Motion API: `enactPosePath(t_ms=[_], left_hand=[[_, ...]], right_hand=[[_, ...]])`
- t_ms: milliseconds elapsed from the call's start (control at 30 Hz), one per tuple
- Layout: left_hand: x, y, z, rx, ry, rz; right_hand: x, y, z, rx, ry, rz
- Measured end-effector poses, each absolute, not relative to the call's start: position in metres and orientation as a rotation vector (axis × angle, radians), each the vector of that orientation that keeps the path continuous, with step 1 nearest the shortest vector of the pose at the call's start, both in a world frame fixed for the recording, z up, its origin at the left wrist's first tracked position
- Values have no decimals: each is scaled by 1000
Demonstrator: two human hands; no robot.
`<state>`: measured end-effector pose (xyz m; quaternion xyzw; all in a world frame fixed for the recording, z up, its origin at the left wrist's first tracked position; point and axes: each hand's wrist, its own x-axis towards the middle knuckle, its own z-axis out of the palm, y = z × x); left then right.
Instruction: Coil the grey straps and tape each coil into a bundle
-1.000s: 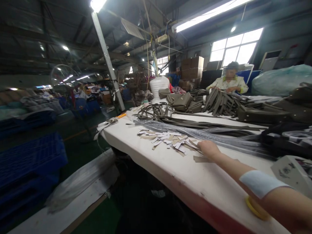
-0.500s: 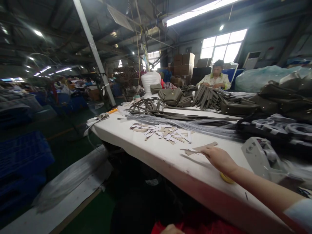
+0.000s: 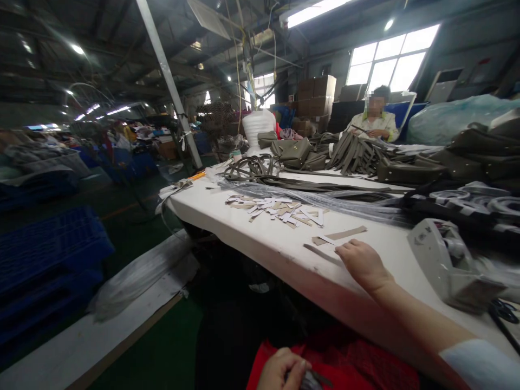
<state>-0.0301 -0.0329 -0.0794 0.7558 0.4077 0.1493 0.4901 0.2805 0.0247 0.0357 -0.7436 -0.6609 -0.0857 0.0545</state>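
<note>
My right hand (image 3: pixel 361 264) is closed at the table's front edge, its fingertips pinching the end of a thin dark strip (image 3: pixel 323 253). Just beyond the fingers lie a flat grey-brown strip (image 3: pixel 347 233) and a small white piece. My left hand (image 3: pixel 284 370) is low at the bottom of the view, over red cloth (image 3: pixel 353 363), with its fingers curled round a small dark and shiny object that I cannot make out. A pile of white and tan scraps (image 3: pixel 280 210) sits farther back on the white table (image 3: pixel 244 241).
A tape dispenser (image 3: pixel 447 265) stands right of my right hand, with scissors (image 3: pixel 504 311) near it. Dark straps (image 3: pixel 357 157) and bags (image 3: pixel 294 153) cover the table's back. A person (image 3: pixel 376 119) sits across. Blue pallets (image 3: pixel 49 260) are at the left.
My left hand has come farther into view at the bottom. The grey-brown strip now lies apart from my right hand, which holds the dark strip. The camera view has shifted.
</note>
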Motion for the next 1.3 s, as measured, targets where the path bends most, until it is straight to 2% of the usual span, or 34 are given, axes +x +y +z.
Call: enactPosePath(t_ms=[467,1300], left_hand=[[-26,-32,-59,1778,916,383],[-21,-27,-48,1719,941,308]], right_hand=[[281,30,10,-2290,-1984,-76],[279,35,39,-2376,-2080,143]])
